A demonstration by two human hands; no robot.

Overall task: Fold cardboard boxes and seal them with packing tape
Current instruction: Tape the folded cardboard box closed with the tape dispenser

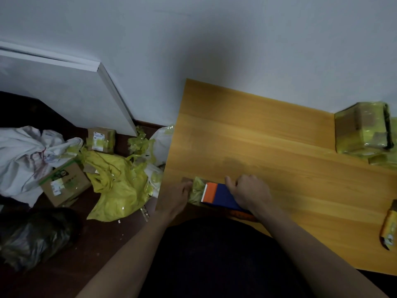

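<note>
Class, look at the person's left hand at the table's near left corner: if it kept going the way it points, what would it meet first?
Probably the yellow-taped box it already touches, with the tape dispenser just beyond; depth is unclear.

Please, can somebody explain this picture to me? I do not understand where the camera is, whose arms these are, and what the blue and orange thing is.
There is no machine here. A person wears the camera on the head, so you look down at their own two hands. The right hand grips a blue and orange tape dispenser at the near edge of the wooden table. The left hand holds a small box wrapped in yellowish tape, against the dispenser's toothed blade. Another taped box stands at the table's far right. On the floor to the left lie cardboard boxes, a yellow bag and tape scraps.
</note>
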